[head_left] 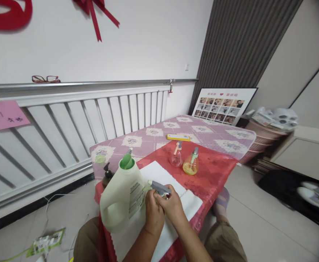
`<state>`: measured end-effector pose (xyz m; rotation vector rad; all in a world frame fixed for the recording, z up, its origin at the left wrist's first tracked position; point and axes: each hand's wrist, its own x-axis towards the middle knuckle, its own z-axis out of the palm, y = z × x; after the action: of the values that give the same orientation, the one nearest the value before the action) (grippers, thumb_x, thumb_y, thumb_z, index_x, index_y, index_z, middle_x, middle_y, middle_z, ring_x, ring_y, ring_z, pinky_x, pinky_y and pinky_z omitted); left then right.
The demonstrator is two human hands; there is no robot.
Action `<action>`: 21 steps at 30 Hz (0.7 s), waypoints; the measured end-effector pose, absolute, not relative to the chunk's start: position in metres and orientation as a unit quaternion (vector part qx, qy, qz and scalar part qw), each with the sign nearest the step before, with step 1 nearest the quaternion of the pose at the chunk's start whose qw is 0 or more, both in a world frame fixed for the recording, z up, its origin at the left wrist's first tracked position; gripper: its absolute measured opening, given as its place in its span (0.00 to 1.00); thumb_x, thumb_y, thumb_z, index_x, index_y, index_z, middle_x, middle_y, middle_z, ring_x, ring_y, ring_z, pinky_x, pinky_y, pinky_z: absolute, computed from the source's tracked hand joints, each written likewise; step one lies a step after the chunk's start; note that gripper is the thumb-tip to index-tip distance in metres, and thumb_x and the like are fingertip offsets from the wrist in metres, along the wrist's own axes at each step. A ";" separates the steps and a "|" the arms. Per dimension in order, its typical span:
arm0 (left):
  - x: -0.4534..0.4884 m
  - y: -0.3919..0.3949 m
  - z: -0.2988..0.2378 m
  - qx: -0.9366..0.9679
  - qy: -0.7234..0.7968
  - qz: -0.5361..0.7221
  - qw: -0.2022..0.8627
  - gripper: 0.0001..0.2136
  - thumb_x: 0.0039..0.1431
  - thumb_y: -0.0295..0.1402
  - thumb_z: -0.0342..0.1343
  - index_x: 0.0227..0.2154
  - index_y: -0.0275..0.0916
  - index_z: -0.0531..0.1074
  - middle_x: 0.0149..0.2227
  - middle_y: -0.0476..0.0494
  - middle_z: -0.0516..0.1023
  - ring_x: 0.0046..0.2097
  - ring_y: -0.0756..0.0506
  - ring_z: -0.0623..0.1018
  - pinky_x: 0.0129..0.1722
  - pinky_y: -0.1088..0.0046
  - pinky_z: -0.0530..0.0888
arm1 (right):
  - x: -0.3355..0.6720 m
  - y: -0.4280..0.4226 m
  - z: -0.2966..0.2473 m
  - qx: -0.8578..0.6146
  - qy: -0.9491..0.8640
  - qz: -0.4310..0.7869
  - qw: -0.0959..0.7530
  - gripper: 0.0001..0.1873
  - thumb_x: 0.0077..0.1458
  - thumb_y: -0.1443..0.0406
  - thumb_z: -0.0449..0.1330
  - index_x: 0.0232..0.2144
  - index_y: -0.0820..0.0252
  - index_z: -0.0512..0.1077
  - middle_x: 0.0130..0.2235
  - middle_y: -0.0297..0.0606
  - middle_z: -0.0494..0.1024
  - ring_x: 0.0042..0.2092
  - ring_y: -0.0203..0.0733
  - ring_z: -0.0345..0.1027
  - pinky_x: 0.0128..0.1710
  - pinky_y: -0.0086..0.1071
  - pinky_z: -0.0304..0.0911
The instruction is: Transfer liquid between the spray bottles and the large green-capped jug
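Observation:
Both hands meet over a white cloth (pixel 159 169) at the front of the table. Between them is a spray bottle (pixel 159 186) with a grey and pale green trigger head; its lower part is mostly hidden. My left hand (pixel 154 209) closes around the bottle at its neck. Fingers of my right hand (pixel 174 205) wrap the trigger head from the other side. Just left of the hands stands a large pale green jug (pixel 118 203) with a green funnel-like piece (pixel 127 162) in its mouth.
On the red cover (pixel 208 160) stand a clear spray bottle (pixel 176 158) and one with yellow liquid (pixel 190 165). A yellow box (pixel 178 137) lies behind them. A dark pump bottle (pixel 107 174) and green cap (pixel 100 159) are left. A radiator (pixel 107 120) lines the wall.

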<state>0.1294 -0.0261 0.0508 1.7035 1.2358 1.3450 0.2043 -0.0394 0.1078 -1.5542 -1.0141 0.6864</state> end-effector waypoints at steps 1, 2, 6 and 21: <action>0.130 -0.025 0.052 0.650 0.466 0.507 0.322 0.11 0.59 0.30 0.43 0.43 0.35 0.64 0.42 0.33 0.73 0.45 0.41 0.74 0.48 0.59 0.71 | 0.204 -0.040 0.108 -0.661 -0.422 0.286 0.550 0.14 0.39 0.61 0.64 0.28 0.55 0.63 0.22 0.27 0.71 0.24 0.39 0.67 0.26 0.33 0.63; 0.130 -0.025 0.053 0.653 0.461 0.503 0.328 0.11 0.59 0.31 0.44 0.43 0.36 0.65 0.41 0.34 0.74 0.45 0.42 0.74 0.47 0.60 0.71 | 0.205 -0.040 0.107 -0.664 -0.419 0.281 0.552 0.15 0.39 0.60 0.64 0.28 0.55 0.62 0.22 0.27 0.71 0.24 0.40 0.67 0.26 0.33 0.63; 0.128 -0.020 0.059 0.665 0.445 0.488 0.349 0.11 0.58 0.31 0.45 0.42 0.37 0.68 0.42 0.37 0.75 0.45 0.43 0.75 0.47 0.63 0.72 | 0.209 -0.043 0.106 -0.657 -0.440 0.265 0.552 0.14 0.42 0.60 0.63 0.32 0.56 0.65 0.28 0.31 0.74 0.30 0.42 0.70 0.31 0.34 0.66; 0.124 -0.016 0.061 0.654 0.438 0.475 0.394 0.17 0.59 0.32 0.45 0.51 0.34 0.63 0.52 0.31 0.72 0.55 0.42 0.71 0.55 0.60 0.67 | 0.211 -0.043 0.104 -0.627 -0.499 0.249 0.545 0.14 0.50 0.63 0.57 0.41 0.55 0.72 0.41 0.38 0.76 0.44 0.46 0.70 0.46 0.40 0.64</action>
<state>0.1240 -0.0159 0.0613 1.6589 1.1109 1.2061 0.2107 -0.0433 0.1040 -1.4867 -1.1828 0.5904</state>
